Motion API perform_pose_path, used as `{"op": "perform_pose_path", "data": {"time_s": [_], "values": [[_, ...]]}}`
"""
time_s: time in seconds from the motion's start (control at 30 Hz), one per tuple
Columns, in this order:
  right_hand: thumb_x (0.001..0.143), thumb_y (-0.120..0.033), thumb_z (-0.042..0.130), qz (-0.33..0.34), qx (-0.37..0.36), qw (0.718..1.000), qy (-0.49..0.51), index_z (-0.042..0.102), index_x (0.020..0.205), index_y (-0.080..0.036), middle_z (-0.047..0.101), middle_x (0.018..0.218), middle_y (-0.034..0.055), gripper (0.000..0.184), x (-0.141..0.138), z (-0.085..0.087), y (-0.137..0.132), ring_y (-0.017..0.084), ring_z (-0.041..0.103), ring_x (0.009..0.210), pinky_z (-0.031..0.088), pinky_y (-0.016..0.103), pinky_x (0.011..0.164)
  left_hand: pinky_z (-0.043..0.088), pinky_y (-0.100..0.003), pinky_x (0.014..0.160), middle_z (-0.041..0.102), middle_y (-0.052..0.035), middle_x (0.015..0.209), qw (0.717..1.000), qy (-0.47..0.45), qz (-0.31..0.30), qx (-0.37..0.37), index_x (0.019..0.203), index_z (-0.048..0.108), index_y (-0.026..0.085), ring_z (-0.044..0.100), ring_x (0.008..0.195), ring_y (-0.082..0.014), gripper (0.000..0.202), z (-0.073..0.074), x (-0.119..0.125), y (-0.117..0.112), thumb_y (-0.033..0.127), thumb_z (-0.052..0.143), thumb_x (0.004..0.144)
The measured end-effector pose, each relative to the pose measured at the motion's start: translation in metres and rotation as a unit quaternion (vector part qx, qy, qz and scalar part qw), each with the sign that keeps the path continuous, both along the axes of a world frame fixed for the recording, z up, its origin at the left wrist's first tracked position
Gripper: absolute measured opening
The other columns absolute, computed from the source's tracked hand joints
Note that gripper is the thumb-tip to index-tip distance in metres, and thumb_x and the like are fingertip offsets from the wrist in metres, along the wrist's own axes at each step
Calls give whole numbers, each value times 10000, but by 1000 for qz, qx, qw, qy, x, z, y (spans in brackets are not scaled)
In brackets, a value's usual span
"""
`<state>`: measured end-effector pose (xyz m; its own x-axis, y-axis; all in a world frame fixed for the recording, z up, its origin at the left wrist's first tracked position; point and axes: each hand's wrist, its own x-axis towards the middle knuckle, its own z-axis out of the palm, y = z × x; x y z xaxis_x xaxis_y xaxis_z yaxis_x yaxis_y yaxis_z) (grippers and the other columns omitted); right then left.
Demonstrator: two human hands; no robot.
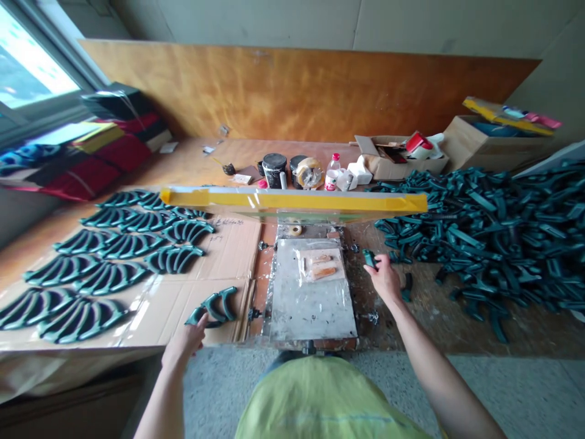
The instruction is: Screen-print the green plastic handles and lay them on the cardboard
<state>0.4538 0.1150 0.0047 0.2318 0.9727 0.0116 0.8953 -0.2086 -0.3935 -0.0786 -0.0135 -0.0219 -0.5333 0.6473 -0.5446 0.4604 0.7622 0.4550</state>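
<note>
My left hand [186, 340] rests at the near edge of the cardboard sheet [228, 244], fingers on a curved dark green plastic piece [212, 306] lying there. My right hand [384, 277] is closed round another dark green plastic piece [369, 258] just right of the metal printing plate [311, 299]. A small orange-marked jig [320, 266] sits on the plate. Above it a yellow-taped screen frame [292, 200] is tilted up.
Rows of green curved pieces [105, 262] lie spread on the cardboard to the left. A large heap of the same pieces [493, 231] covers the right of the bench. Ink tins [274, 167], tape, a bottle [333, 172] and cardboard boxes [489, 143] stand behind.
</note>
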Motion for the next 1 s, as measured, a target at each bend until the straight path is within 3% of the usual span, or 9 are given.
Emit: {"op": "perform_pose_path", "data": {"time_s": [0.07, 0.17, 0.3, 0.43, 0.53, 0.63, 0.73, 0.87, 1.0], "values": [[881, -266, 615, 150, 59, 986, 47, 605, 1196, -225, 702, 1024, 68, 318, -32, 11, 4, 234, 636, 909, 468, 339, 791, 398, -310, 405, 514, -43, 377, 1000, -12, -15, 12, 556, 530, 209, 513, 369, -222, 450, 25, 10, 25, 622, 525, 735], [875, -150, 605, 332, 101, 936, 66, 673, 1112, -235, 672, 1043, 49, 261, -78, 19, 16, 208, 578, 994, 455, 321, 876, 394, -244, 430, 539, 13, 469, 967, -94, -11, 238, 794, 614, 174, 483, 399, -145, 496, 85, 49, 74, 659, 509, 779], [890, -129, 579, 409, 78, 909, -2, 721, 1035, -216, 641, 937, 49, 221, -112, 18, 26, 200, 549, 946, 459, 306, 840, 408, -195, 460, 571, 32, 536, 854, -229, -19, 467, 977, 622, 186, 480, 437, -101, 508, 166, 113, 130, 656, 489, 839], [906, -163, 569, 421, 67, 902, -61, 724, 1071, -223, 661, 921, 75, 234, -117, 20, 20, 223, 564, 989, 484, 353, 868, 372, -209, 408, 528, 4, 460, 802, -287, -45, 521, 627, 557, 185, 450, 387, -95, 525, 196, 141, 144, 634, 441, 874], [902, -148, 564, 361, 90, 928, -4, 744, 968, -188, 715, 845, 49, 195, -102, 29, 17, 189, 627, 931, 543, 339, 845, 418, -220, 445, 601, -24, 529, 813, -267, -28, 517, 627, 631, 169, 510, 438, -107, 501, 186, 140, 123, 574, 472, 877], [943, -169, 412, 267, 108, 956, 60, 706, 757, -171, 717, 731, 0, 348, -75, 44, 29, 126, 660, 749, 578, 258, 709, 496, -249, 542, 715, -42, 734, 854, -294, 2, 429, 958, 731, 168, 635, 596, -159, 509, 164, 133, 85, 612, 509, 844], [924, -162, 455, 214, 150, 964, 51, 703, 1038, -126, 715, 979, 70, 276, -60, 64, 56, 184, 670, 930, 558, 335, 854, 516, -258, 577, 742, -47, 839, 900, -328, 11, 286, 1237, 648, 184, 685, 702, -202, 674, 129, 131, 50, 659, 610, 760], [827, -175, 662, 291, 191, 937, 27, 557, 1308, -164, 558, 1308, 137, 493, -92, 84, 91, 260, 525, 1213, 441, 410, 1043, 529, -272, 618, 738, -44, 862, 914, -322, 27, 246, 1472, 404, 211, 686, 725, -209, 928, 69, 136, 33, 614, 712, 695], [776, -173, 716, 352, 81, 931, -54, 632, 1112, -168, 647, 1063, 112, 347, -138, 81, 100, 260, 577, 1039, 480, 362, 890, 521, -266, 611, 720, -34, 862, 931, -279, 9, 236, 1478, 398, 239, 674, 731, -206, 867, 32, 135, 35, 619, 661, 744]]}}
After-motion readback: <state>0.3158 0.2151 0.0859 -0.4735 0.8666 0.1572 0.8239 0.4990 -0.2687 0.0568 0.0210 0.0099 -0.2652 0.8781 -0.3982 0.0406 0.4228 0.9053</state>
